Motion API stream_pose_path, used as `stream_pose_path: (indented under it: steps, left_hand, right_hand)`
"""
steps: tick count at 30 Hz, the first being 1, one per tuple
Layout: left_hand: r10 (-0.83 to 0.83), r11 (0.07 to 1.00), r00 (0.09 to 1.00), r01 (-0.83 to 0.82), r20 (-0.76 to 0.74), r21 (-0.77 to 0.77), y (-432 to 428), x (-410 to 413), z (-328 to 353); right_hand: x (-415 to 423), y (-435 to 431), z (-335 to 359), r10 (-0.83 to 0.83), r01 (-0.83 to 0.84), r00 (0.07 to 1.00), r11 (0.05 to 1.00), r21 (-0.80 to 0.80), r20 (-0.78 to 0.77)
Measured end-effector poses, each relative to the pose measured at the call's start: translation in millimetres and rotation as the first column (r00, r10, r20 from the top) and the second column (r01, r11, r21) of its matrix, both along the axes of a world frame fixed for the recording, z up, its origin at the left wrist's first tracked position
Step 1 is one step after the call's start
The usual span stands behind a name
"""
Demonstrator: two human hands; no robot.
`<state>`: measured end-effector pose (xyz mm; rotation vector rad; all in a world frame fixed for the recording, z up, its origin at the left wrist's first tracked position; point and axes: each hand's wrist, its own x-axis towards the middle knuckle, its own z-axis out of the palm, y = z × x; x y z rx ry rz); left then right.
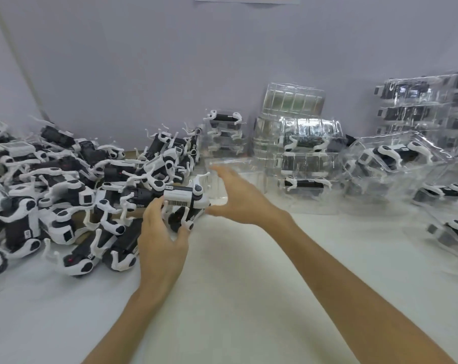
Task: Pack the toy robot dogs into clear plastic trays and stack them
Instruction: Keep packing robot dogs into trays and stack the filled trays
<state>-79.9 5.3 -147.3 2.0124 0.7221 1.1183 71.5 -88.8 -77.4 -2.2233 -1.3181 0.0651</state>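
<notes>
The left hand (162,240) reached up from the lower middle of the frame, forearm slanting in from the bottom edge. It gripped a dog (179,197) just left of centre. The thumb lay along the dog's near left side and the fingers curled up under its belly and legs. The dog lay roughly level, its white, barcoded body facing the camera and one white leg sticking up at its right end.

The right hand (239,198) came in from the lower right on a long, straight forearm. It was open and blurred, with the fingers spread toward the upper left and the thumb pointing at the dog's right end. Whether the thumb touched the dog could not be told. Just behind that hand an empty clear tray (249,164) lay on the white table (235,285).

A pile (65,185) of loose black-and-white dogs filled the left side, touching the held dog's far end. Stacks (306,153) of filled trays stood right of centre and ran to the right edge, against the pale wall (170,61).
</notes>
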Motion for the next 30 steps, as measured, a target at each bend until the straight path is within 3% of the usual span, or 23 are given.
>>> stream_pose_path:
  steps: [2,6,10,12,15,17,18,22,25,27,30]
  left_hand:
    - [0.001,0.998,0.999,0.002,-0.037,0.061,-2,0,1]
    - [0.014,0.993,0.996,-0.004,-0.083,0.114,-3,1,-2]
    - [0.043,0.972,0.998,-0.051,0.040,0.229,-3,1,-2]
    - [-0.050,0.956,0.997,0.031,0.056,0.292,-3,0,-3]
    - [-0.179,0.956,0.951,0.229,-0.253,0.183,-4,0,-9]
    - [-0.108,0.937,0.840,0.265,-0.532,0.228,-4,4,-19]
    - [-0.084,0.922,0.798,0.290,-0.597,0.257,-5,5,-23]
    - [-0.136,0.949,0.820,0.269,-0.555,0.164,-1,4,-23]
    - [-0.149,0.957,0.824,0.260,-0.546,0.132,2,3,-21]
    - [-0.148,0.954,0.814,0.268,-0.561,0.137,4,3,-21]
    - [-0.144,0.956,0.797,0.264,-0.586,0.125,5,5,-22]
  right_hand:
    - [4,22,-12,0.030,-0.037,0.995,0.997,-0.072,-0.090]
    - [4,47,-35,0.041,-0.018,0.989,0.988,0.155,-0.143]
    - [5,60,-39,0.024,0.031,0.981,0.961,0.276,-0.193]
    - [4,63,-36,0.029,0.041,0.979,0.942,0.332,-0.204]
    - [2,63,-30,0.015,0.068,0.983,0.898,0.435,-0.185]
    - [3,60,-27,0.003,0.084,0.984,0.872,0.482,-0.176]
    - [4,58,-25,-0.001,0.094,0.983,0.856,0.508,-0.181]
    - [9,41,-16,-0.001,0.155,0.972,0.756,0.636,-0.236]
    - [16,19,-12,0.074,0.210,0.926,0.711,0.671,-0.369]
    - [26,-2,-13,0.145,0.235,0.864,0.731,0.640,-0.483]
    - [44,-34,-25,0.199,0.162,0.777,0.854,0.495,-0.597]
